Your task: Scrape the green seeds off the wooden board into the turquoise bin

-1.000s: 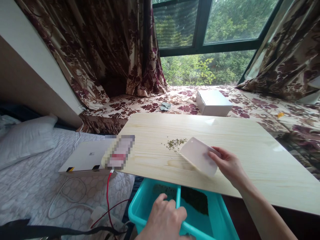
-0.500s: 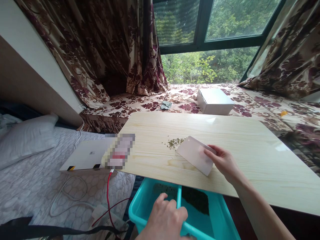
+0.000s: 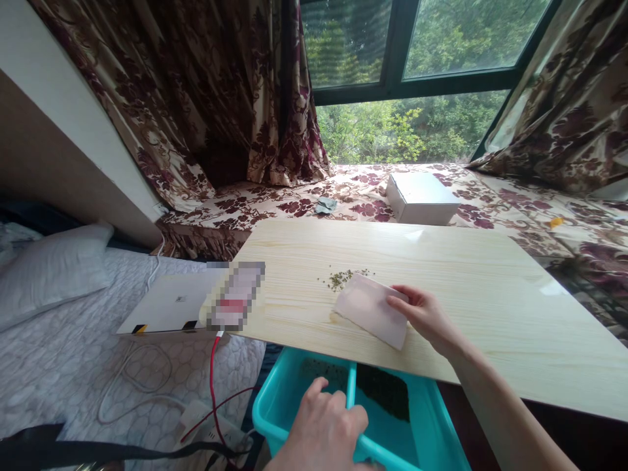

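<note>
My right hand (image 3: 426,318) is closed on the right end of a white plastic scraper (image 3: 371,309), thumb on its face. The scraper is tilted over the wooden board (image 3: 471,275). Just beyond its upper left edge lies a loose scatter of small green-brown grains (image 3: 338,280). My left hand (image 3: 326,425) is over the near side of a teal divided bin (image 3: 275,386), its fingers curled across the rim. The grip itself is partly hidden under the hand. A dark heap of grains (image 3: 385,389) lies in the bin's right compartment; specks dot the left one.
Left of the board, a white box (image 3: 167,304) sits on the bed, with a blurred-out device (image 3: 235,297) and its red cable (image 3: 212,376). A power strip (image 3: 210,422) lies below. Another white box (image 3: 422,198) and a small grey cloth (image 3: 326,206) rest on the windowsill.
My right hand has drawn the scraper a little left and towards me, uncovering more grains behind it. My left hand and the bin look unchanged.
</note>
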### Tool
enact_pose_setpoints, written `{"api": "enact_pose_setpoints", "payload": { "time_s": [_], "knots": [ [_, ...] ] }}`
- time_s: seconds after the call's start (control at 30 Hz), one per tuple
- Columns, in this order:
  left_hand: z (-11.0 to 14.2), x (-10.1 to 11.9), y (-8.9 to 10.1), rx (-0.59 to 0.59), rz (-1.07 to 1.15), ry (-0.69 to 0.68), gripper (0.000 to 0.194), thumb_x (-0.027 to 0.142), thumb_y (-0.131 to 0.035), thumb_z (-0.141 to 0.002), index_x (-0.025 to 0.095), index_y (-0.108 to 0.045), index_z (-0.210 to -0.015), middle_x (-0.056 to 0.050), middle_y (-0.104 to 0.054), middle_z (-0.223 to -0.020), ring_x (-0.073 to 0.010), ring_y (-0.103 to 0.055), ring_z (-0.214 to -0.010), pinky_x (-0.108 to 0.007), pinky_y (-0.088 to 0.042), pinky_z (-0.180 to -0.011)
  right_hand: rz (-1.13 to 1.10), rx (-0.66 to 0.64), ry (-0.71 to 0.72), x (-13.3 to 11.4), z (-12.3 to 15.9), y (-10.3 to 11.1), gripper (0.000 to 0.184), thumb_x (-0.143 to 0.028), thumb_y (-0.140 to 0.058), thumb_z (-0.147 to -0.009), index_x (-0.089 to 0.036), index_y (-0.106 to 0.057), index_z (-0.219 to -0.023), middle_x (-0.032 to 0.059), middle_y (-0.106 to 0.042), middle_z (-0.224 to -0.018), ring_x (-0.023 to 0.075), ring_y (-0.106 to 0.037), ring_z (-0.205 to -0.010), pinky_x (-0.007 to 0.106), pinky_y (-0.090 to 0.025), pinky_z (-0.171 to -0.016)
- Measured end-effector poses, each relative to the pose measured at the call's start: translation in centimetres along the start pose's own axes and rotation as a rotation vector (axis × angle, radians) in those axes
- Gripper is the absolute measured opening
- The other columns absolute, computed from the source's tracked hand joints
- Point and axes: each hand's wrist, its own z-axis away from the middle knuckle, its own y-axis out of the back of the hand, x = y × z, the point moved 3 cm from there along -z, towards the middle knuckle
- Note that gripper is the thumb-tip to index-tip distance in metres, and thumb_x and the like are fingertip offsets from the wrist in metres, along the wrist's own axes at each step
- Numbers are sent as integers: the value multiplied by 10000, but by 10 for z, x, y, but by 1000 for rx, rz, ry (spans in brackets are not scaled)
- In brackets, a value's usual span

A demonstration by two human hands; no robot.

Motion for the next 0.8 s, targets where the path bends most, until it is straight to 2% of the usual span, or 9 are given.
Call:
{"api": "enact_pose_setpoints", "payload": {
  "time_s": [0.07, 0.27, 0.37, 0.47, 0.53, 0.6, 0.8],
  "knots": [
    [1, 2, 3, -9, -1, 10, 378, 573, -719, -676, 230, -682, -831, -38, -667, -776, -237, -637, -839, -450, -376, -994, -6, -19, -11, -2, 3, 1, 366, -457, -711, -615, -161, -703, -829, 57, -728, -742, 203, -642, -620, 272, -466, -496],
    [0, 3, 7, -28, 0, 24, 370, 564, -713, -687, 223, -682, -828, -41, -669, -783, -232, -639, -847, -443, -371, -1005, 2, 106, -23, 8, 11, 20, 394, -459, -743, -601, -164, -706, -860, 71, -737, -773, 213, -651, -650, 267, -484, -511],
    [0, 3, 7, -35, -4, 36, 373, 564, -704, -695, 220, -682, -836, -49, -672, -799, -237, -638, -871, -443, -359, -1015, -2, 39, -28, 17, 16, 14, 390, -475, -727, -632, -167, -708, -871, 71, -739, -784, 222, -659, -678, 271, -496, -525],
    [1, 4, 7, -36, 9, 43, 383, 568, -700, -695, 218, -682, -848, -54, -673, -808, -239, -635, -885, -437, -348, -1023, -25, -85, -13, 22, 25, 0, 392, -481, -699, -682, -167, -707, -918, 61, -737, -773, 217, -662, -683, 271, -504, -540],
    [1, 4, 7, -33, 19, 48, 387, 570, -699, -691, 217, -682, -849, -54, -672, -807, -239, -633, -876, -434, -347, -1022, -25, -172, -3, 23, 31, -9, 378, -473, -691, -703, -171, -707, -930, 57, -737, -784, 217, -664, -689, 275, -510, -547],
    [1, 4, 7, -34, 23, 52, 385, 568, -697, -691, 216, -683, -847, -55, -671, -809, -239, -631, -871, -432, -347, -1022, -24, -200, 0, 19, 33, -12, 376, -474, -697, -696, -169, -708, -915, 60, -736, -785, 221, -663, -681, 280, -512, -537],
    [0, 3, 7, -45, 12, 42, 396, 587, -683, -696, 218, -678, -840, -51, -666, -800, -235, -629, -853, -422, -377, -990, -40, 73, 22, 5, 17, 3, 376, -453, -726, -625, -162, -700, -861, 64, -728, -743, 209, -651, -648, 265, -499, -520]
  ]
}}
